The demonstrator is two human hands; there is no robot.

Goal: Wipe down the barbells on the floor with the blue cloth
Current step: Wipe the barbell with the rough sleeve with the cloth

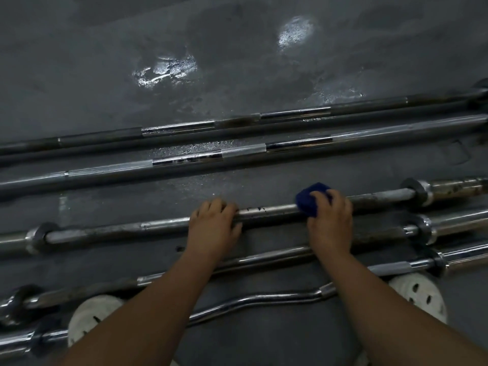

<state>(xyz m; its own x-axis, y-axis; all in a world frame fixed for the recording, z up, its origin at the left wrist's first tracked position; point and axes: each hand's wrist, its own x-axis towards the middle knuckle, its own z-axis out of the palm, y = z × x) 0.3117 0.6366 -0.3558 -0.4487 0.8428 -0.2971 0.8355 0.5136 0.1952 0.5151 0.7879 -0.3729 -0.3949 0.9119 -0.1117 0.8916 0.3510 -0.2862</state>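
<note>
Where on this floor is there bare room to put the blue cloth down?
Widest bare patch: the wet grey floor beyond the farthest dark steel barbell. A narrower strip lies between the chrome knurled barbell and the rusty barbell both hands hold. Nearer you, bars and white shoes crowd it.

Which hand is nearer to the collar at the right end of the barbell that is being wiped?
Right. The right hand presses the blue cloth on the barbell, a short way from the collar. The left hand grips the shaft farther away.
</note>
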